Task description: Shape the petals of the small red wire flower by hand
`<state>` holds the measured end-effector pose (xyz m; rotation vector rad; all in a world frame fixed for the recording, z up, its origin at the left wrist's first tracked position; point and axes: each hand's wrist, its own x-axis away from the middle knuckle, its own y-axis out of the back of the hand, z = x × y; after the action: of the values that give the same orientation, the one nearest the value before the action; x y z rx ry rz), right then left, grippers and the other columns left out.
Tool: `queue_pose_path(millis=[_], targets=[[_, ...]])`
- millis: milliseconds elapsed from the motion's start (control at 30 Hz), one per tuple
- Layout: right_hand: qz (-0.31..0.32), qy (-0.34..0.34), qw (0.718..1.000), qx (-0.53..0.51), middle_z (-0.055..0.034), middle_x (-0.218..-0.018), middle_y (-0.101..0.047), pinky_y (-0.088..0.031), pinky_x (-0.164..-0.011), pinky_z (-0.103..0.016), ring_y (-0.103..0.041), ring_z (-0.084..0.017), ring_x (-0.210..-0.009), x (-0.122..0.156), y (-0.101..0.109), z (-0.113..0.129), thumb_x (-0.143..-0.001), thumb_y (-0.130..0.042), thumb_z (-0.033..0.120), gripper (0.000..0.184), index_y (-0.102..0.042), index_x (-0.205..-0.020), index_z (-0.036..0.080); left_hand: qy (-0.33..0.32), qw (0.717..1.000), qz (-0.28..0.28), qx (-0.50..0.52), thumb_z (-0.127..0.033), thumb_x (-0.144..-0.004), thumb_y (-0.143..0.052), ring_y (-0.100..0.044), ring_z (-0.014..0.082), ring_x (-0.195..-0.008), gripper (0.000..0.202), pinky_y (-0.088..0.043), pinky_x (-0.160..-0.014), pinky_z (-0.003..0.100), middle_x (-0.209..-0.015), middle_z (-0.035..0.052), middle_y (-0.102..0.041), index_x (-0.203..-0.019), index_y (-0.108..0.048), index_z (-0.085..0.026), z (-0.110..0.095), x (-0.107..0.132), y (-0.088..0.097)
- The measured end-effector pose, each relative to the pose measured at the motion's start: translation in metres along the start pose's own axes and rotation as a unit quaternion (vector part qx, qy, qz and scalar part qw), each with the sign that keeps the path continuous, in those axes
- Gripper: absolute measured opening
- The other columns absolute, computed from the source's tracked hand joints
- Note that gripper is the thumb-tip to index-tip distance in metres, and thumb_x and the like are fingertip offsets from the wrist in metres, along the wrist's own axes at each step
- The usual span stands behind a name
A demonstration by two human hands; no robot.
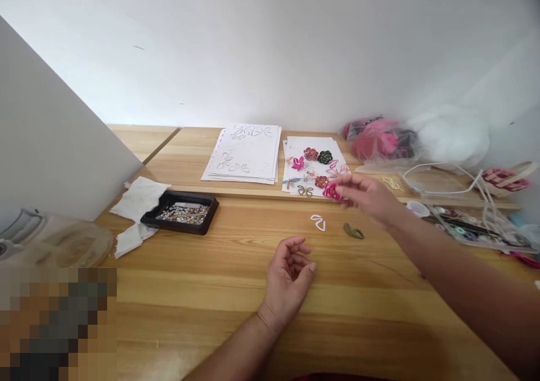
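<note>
My right hand (366, 196) reaches forward over the wooden table (211, 279) and pinches a small pink paper flower (331, 191) at its fingertips. The flower hovers at the near edge of a white sheet (295, 170) that carries several quilled paper flowers in pink, red and dark green. My left hand (290, 273) rests palm up on the table, fingers loosely curled and apart, holding nothing. A white heart-shaped paper loop (318, 222) and an olive green paper loop (353, 232) lie on the table between my hands.
A stack of white sheets with cut-out butterflies (245, 153) lies at the back. A black tray of beads (180, 212) sits left on crumpled white paper (137, 201). Plastic bags (382, 139), white cord (439, 178) and craft supplies (472, 226) crowd the right.
</note>
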<state>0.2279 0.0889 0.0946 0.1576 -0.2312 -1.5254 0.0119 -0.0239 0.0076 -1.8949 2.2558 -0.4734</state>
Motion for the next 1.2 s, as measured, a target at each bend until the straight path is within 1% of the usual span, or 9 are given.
queue_pose_path(millis=[67,100,200,300,433,633,800,1000,1200], targets=[[-0.059,0.002,0.991,0.117,-0.0075,-0.094,-0.071,-0.048,-0.058,-0.022,-0.064,-0.016,-0.077,-0.039,0.013,0.007,-0.084,-0.070,0.024,0.021,-0.070,-0.104,0.017,0.004,1.000,0.001,-0.009,-0.021,-0.081,-0.070,-0.057,0.0094,-0.079,0.042,-0.049,-0.075,0.025,-0.109,0.0067,-0.059,-0.120,-0.053,-0.020,0.000,0.000,0.000],[-0.079,-0.014,0.979,0.186,-0.0068,-0.094,-0.071,-0.048,-0.057,-0.021,-0.064,-0.015,-0.076,-0.056,0.016,0.008,-0.086,-0.067,0.022,0.020,-0.070,-0.105,0.017,0.006,1.000,0.001,-0.013,-0.021,-0.081,-0.070,-0.057,0.0096,-0.079,0.042,-0.049,-0.075,0.025,-0.109,0.0070,-0.059,-0.119,-0.053,-0.020,0.000,0.001,0.000],[-0.111,-0.030,0.960,0.256,-0.0066,-0.091,-0.072,-0.049,-0.062,-0.023,-0.064,-0.016,-0.075,-0.097,0.017,0.002,-0.084,-0.070,0.018,0.014,-0.072,-0.098,0.016,0.014,1.000,-0.002,-0.021,-0.023,-0.081,-0.071,-0.057,0.0101,-0.078,0.041,-0.049,-0.074,0.026,-0.109,0.0073,-0.060,-0.118,-0.055,-0.020,-0.001,0.001,0.000],[-0.126,-0.027,0.940,0.317,-0.0051,-0.091,-0.072,-0.050,-0.071,-0.027,-0.065,-0.018,-0.079,-0.119,0.011,-0.006,-0.080,-0.072,0.017,0.015,-0.073,-0.095,0.018,0.015,1.000,-0.006,-0.024,-0.024,-0.080,-0.072,-0.057,0.0107,-0.078,0.040,-0.050,-0.074,0.026,-0.108,0.0075,-0.060,-0.117,-0.056,-0.020,-0.004,0.000,0.000],[-0.132,-0.023,0.914,0.383,-0.0053,-0.092,-0.072,-0.049,-0.080,-0.030,-0.065,-0.021,-0.085,-0.131,0.005,-0.014,-0.078,-0.070,0.015,0.019,-0.075,-0.097,0.018,0.013,0.999,0.001,-0.029,-0.023,-0.082,-0.070,-0.057,0.0108,-0.079,0.037,-0.050,-0.074,0.026,-0.109,0.0079,-0.061,-0.116,-0.056,-0.019,-0.006,0.001,0.000],[-0.114,-0.019,0.900,0.419,-0.0039,-0.094,-0.073,-0.048,-0.080,-0.029,-0.065,-0.022,-0.087,-0.134,0.006,-0.020,-0.080,-0.069,0.017,0.023,-0.077,-0.101,0.020,0.013,0.999,0.001,-0.041,-0.021,-0.083,-0.068,-0.057,0.0108,-0.081,0.035,-0.050,-0.076,0.026,-0.110,0.0079,-0.061,-0.116,-0.056,-0.019,-0.004,0.002,0.001],[-0.131,0.013,0.904,0.407,-0.0047,-0.101,-0.071,-0.048,-0.084,-0.030,-0.065,-0.022,-0.092,-0.113,0.009,-0.011,-0.083,-0.067,0.022,0.036,-0.072,-0.118,0.019,0.012,0.999,0.001,-0.037,-0.021,-0.083,-0.068,-0.057,0.0108,-0.081,0.035,-0.050,-0.076,0.026,-0.110,0.0080,-0.061,-0.116,-0.056,-0.019,-0.003,0.001,0.001],[-0.111,0.033,0.915,0.388,-0.0027,-0.087,-0.071,-0.049,-0.077,-0.030,-0.064,-0.019,-0.078,-0.075,0.008,-0.014,-0.084,-0.065,0.026,0.019,-0.075,-0.099,0.019,0.015,0.999,-0.001,-0.035,-0.020,-0.082,-0.068,-0.057,0.0106,-0.080,0.035,-0.050,-0.075,0.026,-0.111,0.0083,-0.061,-0.115,-0.056,-0.018,-0.003,0.000,0.001],[-0.132,0.029,0.909,0.394,-0.0042,-0.090,-0.072,-0.050,-0.079,-0.033,-0.066,-0.021,-0.080,-0.065,0.015,-0.021,-0.085,-0.063,0.027,0.022,-0.075,-0.101,0.019,0.016,0.999,-0.002,-0.038,-0.022,-0.081,-0.070,-0.057,0.0112,-0.079,0.033,-0.049,-0.075,0.026,-0.109,0.0080,-0.062,-0.112,-0.058,-0.019,-0.004,0.002,0.000]])
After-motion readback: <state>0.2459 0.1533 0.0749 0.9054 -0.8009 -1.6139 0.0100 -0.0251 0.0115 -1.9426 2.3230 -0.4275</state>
